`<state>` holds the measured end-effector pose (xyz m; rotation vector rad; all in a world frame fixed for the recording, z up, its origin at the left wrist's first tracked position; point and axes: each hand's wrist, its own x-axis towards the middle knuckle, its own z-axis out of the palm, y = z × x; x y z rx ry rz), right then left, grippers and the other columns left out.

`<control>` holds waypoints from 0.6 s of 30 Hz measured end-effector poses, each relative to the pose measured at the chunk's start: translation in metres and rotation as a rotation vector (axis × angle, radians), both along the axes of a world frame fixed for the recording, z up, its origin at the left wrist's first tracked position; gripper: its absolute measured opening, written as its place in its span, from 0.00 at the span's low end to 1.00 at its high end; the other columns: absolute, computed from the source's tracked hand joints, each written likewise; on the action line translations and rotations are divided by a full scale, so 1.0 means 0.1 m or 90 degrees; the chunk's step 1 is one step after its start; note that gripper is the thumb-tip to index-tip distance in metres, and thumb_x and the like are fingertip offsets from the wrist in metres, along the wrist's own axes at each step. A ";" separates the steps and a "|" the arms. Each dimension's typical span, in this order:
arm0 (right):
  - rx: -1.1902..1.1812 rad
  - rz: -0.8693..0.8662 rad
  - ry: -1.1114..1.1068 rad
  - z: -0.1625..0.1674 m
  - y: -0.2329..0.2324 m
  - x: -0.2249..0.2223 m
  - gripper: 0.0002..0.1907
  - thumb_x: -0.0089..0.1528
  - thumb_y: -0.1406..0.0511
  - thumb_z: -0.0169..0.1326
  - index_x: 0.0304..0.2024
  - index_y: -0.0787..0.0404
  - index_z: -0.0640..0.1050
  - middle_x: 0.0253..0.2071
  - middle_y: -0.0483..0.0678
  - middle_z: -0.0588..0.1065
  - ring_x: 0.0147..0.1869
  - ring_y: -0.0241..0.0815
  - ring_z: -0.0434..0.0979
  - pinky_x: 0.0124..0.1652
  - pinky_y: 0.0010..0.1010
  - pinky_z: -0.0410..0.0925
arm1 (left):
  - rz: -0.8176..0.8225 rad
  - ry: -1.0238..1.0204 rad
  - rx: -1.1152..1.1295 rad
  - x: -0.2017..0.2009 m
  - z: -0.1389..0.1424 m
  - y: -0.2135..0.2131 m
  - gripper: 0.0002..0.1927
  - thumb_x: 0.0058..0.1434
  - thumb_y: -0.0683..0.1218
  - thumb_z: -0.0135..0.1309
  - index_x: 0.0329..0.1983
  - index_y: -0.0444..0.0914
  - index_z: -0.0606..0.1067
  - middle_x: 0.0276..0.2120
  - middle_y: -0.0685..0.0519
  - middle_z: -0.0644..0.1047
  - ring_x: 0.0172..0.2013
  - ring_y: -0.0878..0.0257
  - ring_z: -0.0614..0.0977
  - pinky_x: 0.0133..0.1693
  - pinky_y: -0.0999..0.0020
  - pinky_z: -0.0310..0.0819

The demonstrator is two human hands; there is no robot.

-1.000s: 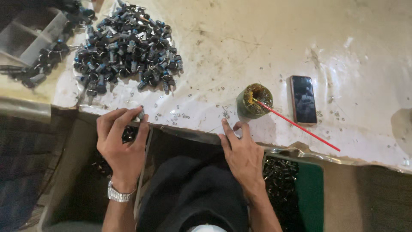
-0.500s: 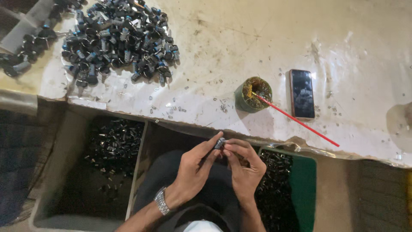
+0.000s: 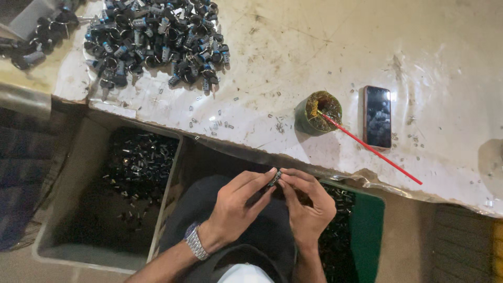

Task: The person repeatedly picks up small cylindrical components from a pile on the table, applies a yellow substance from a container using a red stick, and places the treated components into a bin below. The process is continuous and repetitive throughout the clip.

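Observation:
Both hands meet over my lap, below the table edge. My left hand (image 3: pixel 236 202), with a metal watch on the wrist, and my right hand (image 3: pixel 306 204) pinch a small dark cylindrical part (image 3: pixel 275 178) between their fingertips. On the stained white table (image 3: pixel 293 57) lies a heap of dark parts with blue bands (image 3: pixel 157 42) at the upper left, well away from both hands.
A small green pot (image 3: pixel 317 112) with a red stick (image 3: pixel 374 152) stands by a dark phone (image 3: pixel 377 116). A grey bin (image 3: pixel 112 194) with several dark parts sits at my left, a green bin (image 3: pixel 364 225) at my right. Tiny metal bits litter the table.
My hands dropped from the table edge and came together over my lap, where they now hold the small dark part. The view shifted slightly.

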<state>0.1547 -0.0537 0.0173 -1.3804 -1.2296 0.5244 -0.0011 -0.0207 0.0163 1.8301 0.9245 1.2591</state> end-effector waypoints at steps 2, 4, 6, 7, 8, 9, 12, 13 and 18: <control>-0.017 -0.001 0.040 -0.01 0.00 0.01 0.09 0.58 0.78 0.63 0.40 0.67 0.81 0.43 0.48 0.81 0.43 0.29 0.80 0.41 0.19 0.73 | -0.007 0.000 0.036 -0.01 0.02 0.01 0.23 0.60 0.35 0.61 0.59 0.34 0.75 0.48 0.46 0.80 0.46 0.55 0.85 0.47 0.67 0.83; -0.074 -0.014 0.141 -0.02 0.02 0.06 0.09 0.57 0.78 0.65 0.38 0.66 0.80 0.41 0.47 0.81 0.40 0.27 0.78 0.39 0.18 0.71 | -0.023 -0.009 -0.030 -0.01 0.04 0.01 0.23 0.60 0.36 0.62 0.59 0.35 0.76 0.46 0.46 0.81 0.43 0.56 0.85 0.45 0.68 0.83; -0.121 -0.075 0.034 0.00 0.10 0.19 0.09 0.55 0.76 0.67 0.38 0.67 0.82 0.37 0.48 0.80 0.33 0.28 0.69 0.33 0.19 0.64 | -0.026 -0.018 -0.065 -0.02 0.05 0.03 0.22 0.60 0.36 0.63 0.58 0.36 0.77 0.44 0.47 0.82 0.42 0.58 0.86 0.44 0.68 0.83; -0.145 -0.102 -0.018 0.02 0.16 0.27 0.10 0.55 0.75 0.69 0.38 0.68 0.83 0.35 0.49 0.80 0.29 0.28 0.64 0.30 0.20 0.60 | -0.023 -0.021 -0.070 -0.02 0.05 0.03 0.21 0.60 0.37 0.63 0.57 0.36 0.77 0.44 0.48 0.83 0.43 0.58 0.86 0.45 0.68 0.82; -0.125 -0.130 0.029 0.05 0.23 0.37 0.07 0.59 0.75 0.65 0.40 0.69 0.82 0.34 0.48 0.78 0.29 0.27 0.66 0.29 0.20 0.60 | -0.017 -0.024 -0.076 -0.03 0.05 0.03 0.20 0.60 0.37 0.63 0.56 0.36 0.78 0.43 0.49 0.84 0.43 0.59 0.86 0.45 0.68 0.82; -0.106 -0.158 0.075 0.07 0.30 0.47 0.05 0.63 0.74 0.62 0.43 0.69 0.81 0.33 0.48 0.77 0.29 0.27 0.68 0.29 0.19 0.60 | -0.001 -0.030 -0.090 -0.03 0.05 0.04 0.19 0.59 0.38 0.64 0.55 0.36 0.79 0.42 0.49 0.84 0.42 0.59 0.86 0.44 0.69 0.82; -0.011 -0.211 0.241 0.13 0.47 0.69 0.12 0.62 0.74 0.56 0.49 0.61 0.78 0.36 0.45 0.81 0.21 0.25 0.64 0.20 0.17 0.55 | 0.036 -0.040 -0.122 -0.04 0.04 0.06 0.17 0.56 0.39 0.66 0.50 0.36 0.81 0.41 0.49 0.84 0.41 0.61 0.86 0.42 0.70 0.82; 0.017 -0.202 0.202 0.12 0.49 0.71 0.11 0.64 0.75 0.56 0.49 0.65 0.79 0.36 0.47 0.80 0.22 0.27 0.65 0.21 0.18 0.55 | 0.044 -0.039 -0.126 -0.04 0.04 0.07 0.17 0.56 0.38 0.66 0.49 0.36 0.81 0.41 0.49 0.84 0.40 0.61 0.87 0.42 0.70 0.82; 0.162 -0.289 0.148 0.10 0.42 0.72 0.06 0.71 0.75 0.54 0.49 0.74 0.78 0.38 0.52 0.78 0.26 0.30 0.66 0.25 0.22 0.58 | 0.064 -0.023 -0.091 -0.03 0.07 0.13 0.16 0.55 0.38 0.66 0.48 0.35 0.81 0.41 0.49 0.84 0.40 0.61 0.87 0.43 0.70 0.82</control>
